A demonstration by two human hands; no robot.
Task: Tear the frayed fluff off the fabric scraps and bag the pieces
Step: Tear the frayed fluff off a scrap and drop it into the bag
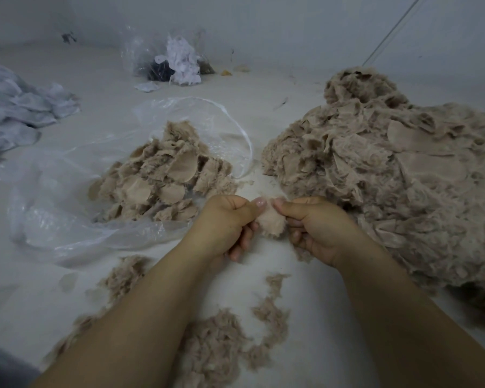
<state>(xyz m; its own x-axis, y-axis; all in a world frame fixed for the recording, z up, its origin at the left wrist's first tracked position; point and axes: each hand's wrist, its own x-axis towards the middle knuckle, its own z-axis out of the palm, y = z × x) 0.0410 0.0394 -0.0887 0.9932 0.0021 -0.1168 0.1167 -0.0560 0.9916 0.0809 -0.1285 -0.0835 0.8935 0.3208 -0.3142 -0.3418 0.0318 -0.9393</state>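
Observation:
A small beige furry fabric scrap (271, 224) is held up between both hands above the white floor. My left hand (227, 222) pinches its left edge with thumb and curled fingers. My right hand (314, 228) pinches its right edge the same way. To the left lies a clear plastic bag (67, 219), open, with a heap of beige rounded pieces (163, 177) on it. On the right rises a large pile of beige fabric scraps (389, 186). Torn beige fluff (221, 343) is strewn on the floor under my forearms.
A second clear bag with white and dark scraps (177, 60) stands at the back by the wall. Crumpled pale grey cloth (17, 107) lies at the far left. A thin line (392, 29) runs diagonally at the top right.

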